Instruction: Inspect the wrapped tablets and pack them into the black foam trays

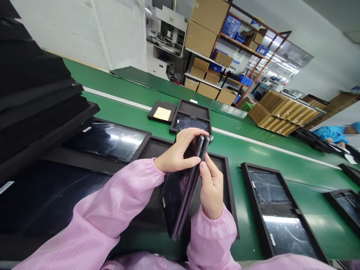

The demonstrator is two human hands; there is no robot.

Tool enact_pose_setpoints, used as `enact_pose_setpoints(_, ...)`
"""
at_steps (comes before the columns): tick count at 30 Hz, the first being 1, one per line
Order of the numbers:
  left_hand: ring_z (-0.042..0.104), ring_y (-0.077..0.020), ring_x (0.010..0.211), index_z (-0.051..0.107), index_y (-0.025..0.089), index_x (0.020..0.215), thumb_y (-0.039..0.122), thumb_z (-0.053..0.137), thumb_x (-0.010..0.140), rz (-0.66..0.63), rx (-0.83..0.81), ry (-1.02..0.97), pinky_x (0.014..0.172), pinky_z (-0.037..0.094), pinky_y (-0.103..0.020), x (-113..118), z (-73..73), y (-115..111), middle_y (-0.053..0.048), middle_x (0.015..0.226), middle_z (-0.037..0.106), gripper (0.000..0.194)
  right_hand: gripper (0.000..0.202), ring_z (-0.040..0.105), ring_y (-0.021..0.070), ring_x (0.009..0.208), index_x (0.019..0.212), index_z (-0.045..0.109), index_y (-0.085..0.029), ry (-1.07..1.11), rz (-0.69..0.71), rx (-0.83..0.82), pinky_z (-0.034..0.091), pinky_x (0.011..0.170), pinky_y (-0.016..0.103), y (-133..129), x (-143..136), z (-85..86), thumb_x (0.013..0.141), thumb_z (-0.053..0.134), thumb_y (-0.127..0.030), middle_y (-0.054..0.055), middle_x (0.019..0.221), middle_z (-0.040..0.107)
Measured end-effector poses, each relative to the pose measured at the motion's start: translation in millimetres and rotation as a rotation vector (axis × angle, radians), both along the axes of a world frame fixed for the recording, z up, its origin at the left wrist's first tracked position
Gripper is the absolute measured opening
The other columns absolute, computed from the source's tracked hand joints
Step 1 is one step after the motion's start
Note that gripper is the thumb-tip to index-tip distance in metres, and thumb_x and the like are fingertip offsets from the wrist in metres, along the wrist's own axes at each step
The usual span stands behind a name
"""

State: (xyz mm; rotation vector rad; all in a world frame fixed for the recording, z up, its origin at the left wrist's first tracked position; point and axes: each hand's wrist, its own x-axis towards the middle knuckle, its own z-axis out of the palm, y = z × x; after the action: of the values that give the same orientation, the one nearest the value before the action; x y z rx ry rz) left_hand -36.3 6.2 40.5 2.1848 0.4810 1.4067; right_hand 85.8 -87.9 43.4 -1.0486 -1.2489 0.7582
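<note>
Two thin dark panels (pixel 184 195) stand on edge, held face to face over a black foam tray (pixel 229 187). My left hand (pixel 182 152) is closed on their upper part, with fingers over the top edge and the thumb on the near side. On the right side of the panels, my right hand (pixel 212 183) pinches them near the top. To the left, a glossy dark panel (pixel 112 140) with a white label lies in black foam. Beyond my hands, a smaller black tray (pixel 195 108) holds another dark panel (pixel 187 122).
Stacked black foam trays (pixel 33 86) rise at the left. On the green belt (pixel 233 144) lie a black box with a yellow note (pixel 162 113) and, at right, a two-panel tray (pixel 250 198). A person in blue (pixel 327 132) is at the far right.
</note>
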Motion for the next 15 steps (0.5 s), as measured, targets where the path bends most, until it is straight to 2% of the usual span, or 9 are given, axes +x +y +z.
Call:
enact_pose_setpoints(5, 0.051, -0.0316, 0.123, 0.048, 0.022, 0.127, 0.041, 0.055, 0.082, -0.028, -0.041, 0.035, 0.109, 0.036, -0.050, -2.0, 7.2, -3.2, -0.012, 0.131, 0.057, 0.050, 0.038, 0.065, 0.0280, 0.121, 0.125, 0.070, -0.019, 0.041, -0.034, -0.040, 0.051, 0.106, 0.045, 1.6, 1.6, -2.8, 0.090, 0.059, -0.029, 0.007, 0.126, 0.071)
enact_pose_setpoints(9, 0.051, -0.0312, 0.121, 0.047, 0.021, 0.128, 0.038, 0.055, 0.082, -0.050, 0.003, -0.007, 0.107, 0.038, -0.050, -3.4, 6.3, -5.0, -0.012, 0.129, 0.058, 0.049, 0.037, 0.067, 0.0276, 0.116, 0.123, 0.072, -0.021, 0.024, -0.012, -0.040, 0.052, 0.104, 0.046, -0.4, 1.6, -1.0, 0.089, 0.059, -0.028, 0.007, 0.124, 0.072)
enact_pose_setpoints(15, 0.052, -0.0323, 0.120, 0.047, 0.023, 0.128, 0.052, 0.054, 0.086, -0.133, -0.009, -0.034, 0.108, 0.037, -0.053, -3.8, 2.8, -3.5, -0.013, 0.129, 0.056, 0.052, 0.033, 0.072, 0.0274, 0.104, 0.113, 0.077, -0.020, 0.078, -0.005, -0.052, 0.059, 0.092, 0.043, -2.1, 0.8, 4.5, 0.083, 0.064, -0.027, 0.007, 0.111, 0.077)
